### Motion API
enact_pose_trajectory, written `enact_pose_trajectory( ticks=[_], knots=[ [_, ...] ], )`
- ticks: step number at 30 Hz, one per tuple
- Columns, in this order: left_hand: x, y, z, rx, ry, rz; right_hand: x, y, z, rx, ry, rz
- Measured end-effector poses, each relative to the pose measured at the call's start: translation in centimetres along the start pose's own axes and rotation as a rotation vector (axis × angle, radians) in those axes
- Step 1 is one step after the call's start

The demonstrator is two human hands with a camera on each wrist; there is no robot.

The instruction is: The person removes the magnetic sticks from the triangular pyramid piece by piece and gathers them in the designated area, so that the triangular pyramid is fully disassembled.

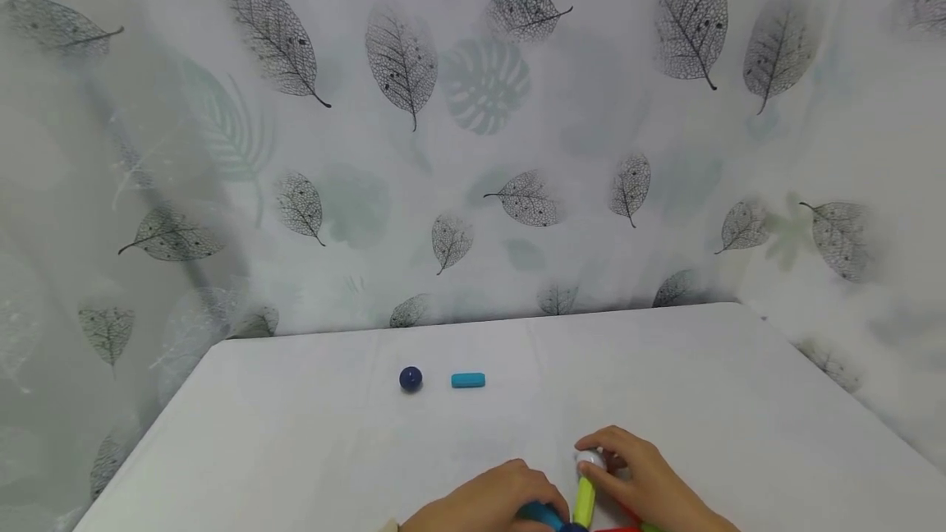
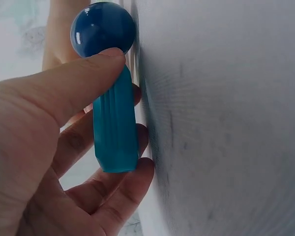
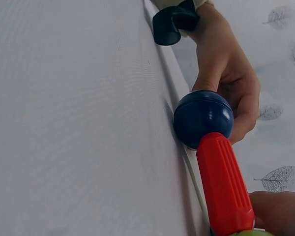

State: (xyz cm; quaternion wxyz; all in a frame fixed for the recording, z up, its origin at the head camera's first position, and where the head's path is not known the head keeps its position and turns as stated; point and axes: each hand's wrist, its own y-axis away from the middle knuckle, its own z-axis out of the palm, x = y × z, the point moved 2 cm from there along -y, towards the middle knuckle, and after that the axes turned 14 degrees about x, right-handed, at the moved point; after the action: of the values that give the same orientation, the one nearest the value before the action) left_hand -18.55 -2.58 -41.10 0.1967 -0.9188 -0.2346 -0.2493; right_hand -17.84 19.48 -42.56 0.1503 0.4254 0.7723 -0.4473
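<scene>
My left hand grips a blue stick with thumb and fingers. The stick joins a dark blue ball, and the thumb lies where the two meet. A yellow-green stick runs from that ball to a white ball. My right hand pinches the white ball between thumb and fingers. A red stick also joins the dark blue ball, with a green piece at its other end, cut off by the frame. Part of the joined shape is hidden under the right hand.
Farther back on the white table lie a loose dark blue ball and a loose blue stick, side by side with a gap. A leaf-patterned curtain hangs behind the table's far edge.
</scene>
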Motion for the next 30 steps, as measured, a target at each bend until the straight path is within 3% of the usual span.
enact_pose_trajectory(
  ticks=[5,16,24,30],
  knots=[
    [-0.16,0.04,0.09,0.000,-0.028,0.065,0.30,0.34,0.29,0.021,-0.008,-0.037],
    [-0.32,0.06,-0.22,-0.001,-0.008,0.094,0.55,0.10,0.38,0.004,-0.007,-0.010],
    [-0.75,0.22,0.11,0.002,0.006,0.141,0.41,0.28,0.28,0.023,0.000,-0.053],
    [-0.99,0.56,-0.42,0.007,0.042,0.105,0.29,-0.05,0.22,-0.037,0.009,0.051]
  ],
)
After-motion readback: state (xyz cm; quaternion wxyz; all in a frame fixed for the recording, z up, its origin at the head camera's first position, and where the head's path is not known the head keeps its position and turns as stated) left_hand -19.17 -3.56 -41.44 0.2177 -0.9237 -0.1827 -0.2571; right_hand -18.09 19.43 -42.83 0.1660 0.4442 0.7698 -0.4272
